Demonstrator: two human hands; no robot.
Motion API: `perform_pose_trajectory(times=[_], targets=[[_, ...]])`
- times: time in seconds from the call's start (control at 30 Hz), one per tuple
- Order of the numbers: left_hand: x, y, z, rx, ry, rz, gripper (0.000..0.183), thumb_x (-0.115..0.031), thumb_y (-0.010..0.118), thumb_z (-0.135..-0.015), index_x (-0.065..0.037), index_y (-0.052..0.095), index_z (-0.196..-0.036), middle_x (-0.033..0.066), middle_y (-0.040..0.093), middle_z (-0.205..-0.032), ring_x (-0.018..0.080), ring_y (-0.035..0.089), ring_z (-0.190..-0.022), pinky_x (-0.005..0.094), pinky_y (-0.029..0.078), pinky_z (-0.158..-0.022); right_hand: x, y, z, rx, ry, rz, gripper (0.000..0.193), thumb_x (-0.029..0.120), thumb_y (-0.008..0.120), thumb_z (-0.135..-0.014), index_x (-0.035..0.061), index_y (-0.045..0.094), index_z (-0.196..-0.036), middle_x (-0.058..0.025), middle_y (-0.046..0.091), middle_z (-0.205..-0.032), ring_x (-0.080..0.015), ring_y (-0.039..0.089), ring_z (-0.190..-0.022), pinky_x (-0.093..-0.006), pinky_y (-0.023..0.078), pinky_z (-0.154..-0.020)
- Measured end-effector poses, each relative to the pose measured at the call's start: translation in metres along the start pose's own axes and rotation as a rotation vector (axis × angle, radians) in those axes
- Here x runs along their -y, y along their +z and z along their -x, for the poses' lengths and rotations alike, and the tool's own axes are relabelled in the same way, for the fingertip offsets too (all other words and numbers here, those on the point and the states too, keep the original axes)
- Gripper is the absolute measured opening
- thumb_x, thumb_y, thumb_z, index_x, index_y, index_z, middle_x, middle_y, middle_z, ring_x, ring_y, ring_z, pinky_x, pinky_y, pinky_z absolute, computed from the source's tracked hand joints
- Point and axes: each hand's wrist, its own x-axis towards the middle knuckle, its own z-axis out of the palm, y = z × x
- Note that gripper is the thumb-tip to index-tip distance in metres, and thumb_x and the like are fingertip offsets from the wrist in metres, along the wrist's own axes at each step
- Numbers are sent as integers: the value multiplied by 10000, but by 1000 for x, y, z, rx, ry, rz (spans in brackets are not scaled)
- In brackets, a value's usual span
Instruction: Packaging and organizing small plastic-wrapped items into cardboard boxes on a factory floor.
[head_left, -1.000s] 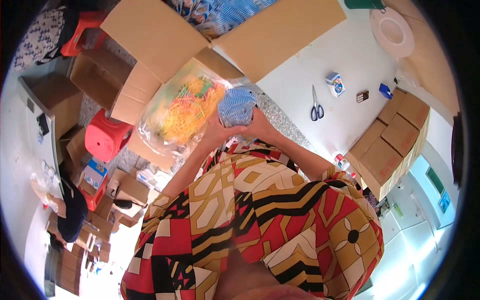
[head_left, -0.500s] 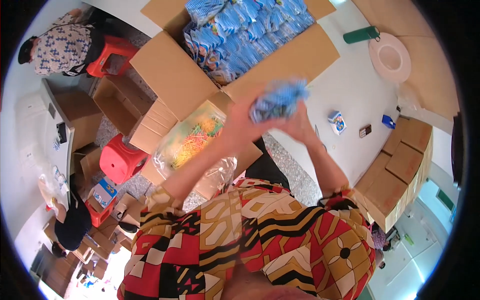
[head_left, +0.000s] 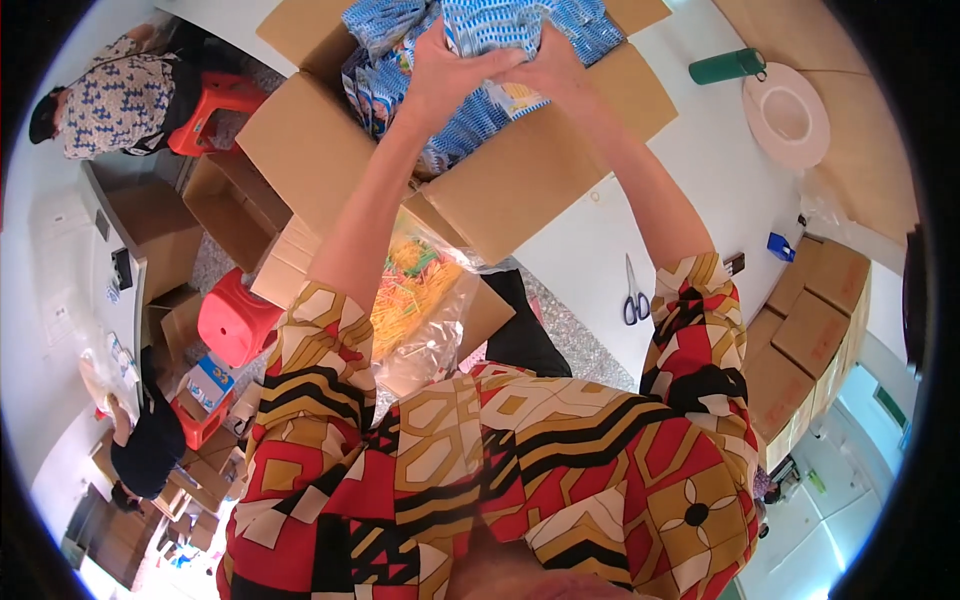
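Both arms stretch forward over the large open cardboard box [head_left: 560, 150]. My left hand [head_left: 445, 75] and my right hand [head_left: 550, 65] grip a bundle of blue-and-white packets [head_left: 490, 25] from its two sides, thumbs meeting at the near edge. More such packets [head_left: 375, 90] fill the box around and under the bundle. Nearer to me, a second carton holds a clear plastic bag of thin yellow, red and green pieces [head_left: 410, 280]; my left forearm hides part of it.
Scissors [head_left: 635, 300] lie on the white table right of the box, near a green bottle [head_left: 725, 66] and a pale round hat [head_left: 790, 115]. Cartons [head_left: 810, 330] are stacked at the right. Red stools [head_left: 235, 315] and two people sit or stand at the left.
Both hands have moved forward with the bundle, from in front of the large box to over its packets. The scissors now show fully, and the small blue-white carton is hidden by my right arm.
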Motion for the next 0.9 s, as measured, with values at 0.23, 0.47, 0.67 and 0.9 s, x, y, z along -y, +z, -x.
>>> perform_pose_trajectory(times=[0.23, 0.47, 0.67, 0.9], targets=[[56, -25, -2, -96, -12, 165, 312, -110, 751, -702, -67, 627, -985, -7, 649, -887, 79, 592, -799, 252, 475, -750, -41, 21, -14, 337, 333, -394, 561, 190, 767, -642, 51, 516, -1124, -52, 611, -1012, -151, 587, -917, -284, 464, -803], [66, -12, 16, -179, -166, 328, 375, -168, 741, -727, -62, 595, -1056, 10, 627, -987, 115, 583, -874, 276, 455, -800, -19, 2, -12, 508, 437, -281, 609, 265, 788, -623, 71, 533, -1140, -32, 601, -1042, -147, 555, -964, -282, 417, -860], [71, -21, 35, -160, -284, 361, 474, -220, 733, -745, -42, 538, -1138, 15, 584, -1080, 122, 538, -969, 281, 417, -870, 3, -8, -13, 679, 509, -202, 776, 322, 785, -611, 26, 439, -1238, -84, 556, -1140, -177, 509, -1056, -297, 372, -922], [75, -22, 40, -61, -192, 264, 648, -260, 754, -717, -50, 431, -1238, 28, 527, -1168, 132, 502, -1034, 286, 396, -910, -7, -17, -12, 821, 382, -129, 843, 378, 773, -606, -6, 402, -1259, -119, 533, -1177, -216, 510, -1071, -322, 382, -921]])
